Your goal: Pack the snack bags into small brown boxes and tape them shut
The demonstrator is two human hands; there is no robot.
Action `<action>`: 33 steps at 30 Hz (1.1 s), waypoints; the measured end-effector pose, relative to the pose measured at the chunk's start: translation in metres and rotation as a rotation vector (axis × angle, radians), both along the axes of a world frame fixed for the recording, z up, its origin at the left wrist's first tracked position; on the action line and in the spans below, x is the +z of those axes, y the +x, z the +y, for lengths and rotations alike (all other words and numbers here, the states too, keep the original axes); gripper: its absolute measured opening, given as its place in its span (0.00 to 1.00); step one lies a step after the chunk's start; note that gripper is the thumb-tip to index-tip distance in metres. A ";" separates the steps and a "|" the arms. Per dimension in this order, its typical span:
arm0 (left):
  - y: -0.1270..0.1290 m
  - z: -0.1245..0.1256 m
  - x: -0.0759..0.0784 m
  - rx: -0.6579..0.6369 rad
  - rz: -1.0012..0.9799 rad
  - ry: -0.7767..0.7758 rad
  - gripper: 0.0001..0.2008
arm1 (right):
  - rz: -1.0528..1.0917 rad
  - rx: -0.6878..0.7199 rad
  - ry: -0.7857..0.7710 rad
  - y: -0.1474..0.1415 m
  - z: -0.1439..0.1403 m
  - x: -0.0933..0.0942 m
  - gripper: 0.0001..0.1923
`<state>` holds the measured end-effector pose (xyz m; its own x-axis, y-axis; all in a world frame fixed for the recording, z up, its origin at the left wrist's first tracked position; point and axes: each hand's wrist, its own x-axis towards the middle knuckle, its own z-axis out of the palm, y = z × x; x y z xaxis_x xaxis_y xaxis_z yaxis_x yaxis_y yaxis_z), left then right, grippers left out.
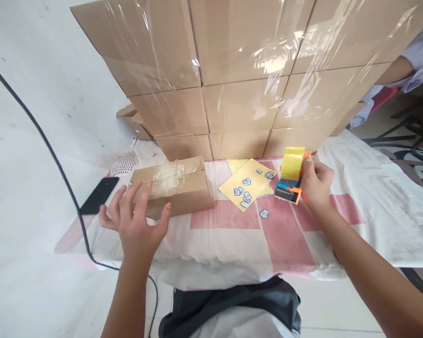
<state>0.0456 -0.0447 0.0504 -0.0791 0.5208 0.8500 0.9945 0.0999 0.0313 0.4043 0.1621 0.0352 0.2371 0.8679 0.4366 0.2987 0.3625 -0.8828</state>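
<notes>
1. Steadying: left hand (136,225), fingers spread wide, gripping nothing, palm against the near side of the small brown cardboard box (172,188) with clear tape along its top seam, apparently to keep it from sliding.
2. Right hand (315,185), curled tight round the orange tape dispenser with its yellow roll (292,176), nose down on the pink-and-white cloth (232,225).
3. Yellow sticker sheet (248,188), flat between box and dispenser.
4. Wall of film-wrapped brown cartons (239,70), behind.
5. Black phone (99,195), left of box.

The far side is closed off by a wall of film-wrapped cartons (243,75). Open cloth is left on the bench (232,234) along the near edge and at the right. The middle is taken up by a taped box (176,185) and a sticker sheet (248,188).
</notes>
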 end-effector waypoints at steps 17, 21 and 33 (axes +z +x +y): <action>0.146 0.058 -0.034 -0.543 -1.400 -0.701 0.17 | 0.017 0.206 0.400 -0.083 -0.033 -0.003 0.22; 0.154 0.058 -0.038 -0.560 -1.490 -0.681 0.16 | 0.015 0.222 0.355 -0.081 -0.030 -0.007 0.23; 0.137 0.095 -0.023 -0.706 -1.263 -0.658 0.09 | 0.036 0.302 0.326 -0.079 -0.031 -0.010 0.22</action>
<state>0.1823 0.0503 0.0277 -0.1228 0.9912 0.0490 0.2139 -0.0218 0.9766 0.3248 0.1307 0.0252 0.0142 0.7187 0.6952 0.1080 0.6901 -0.7156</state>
